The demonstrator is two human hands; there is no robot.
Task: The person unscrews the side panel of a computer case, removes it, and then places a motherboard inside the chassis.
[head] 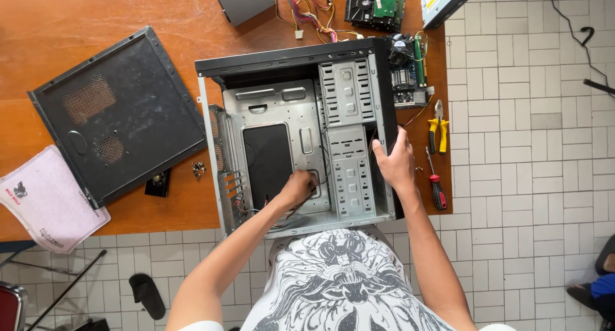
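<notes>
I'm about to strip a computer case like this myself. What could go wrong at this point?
The left hand is deep among cables inside the open case, so bare metal edges might scrape it. The right hand grips the front edge, which overhangs the table; a hard pull might shift it. The loose screws could roll away.

I count one open computer case (301, 136) mid-frame, one detached side panel (118, 116) at left, one mouse pad (48, 200) lower left, one power supply (243, 1), one hard drive (375, 8) and one optical drive (442, 1) along the top, one motherboard (407, 72), one pair of pliers (438, 129), one screwdriver (436, 184), two hands.
</notes>
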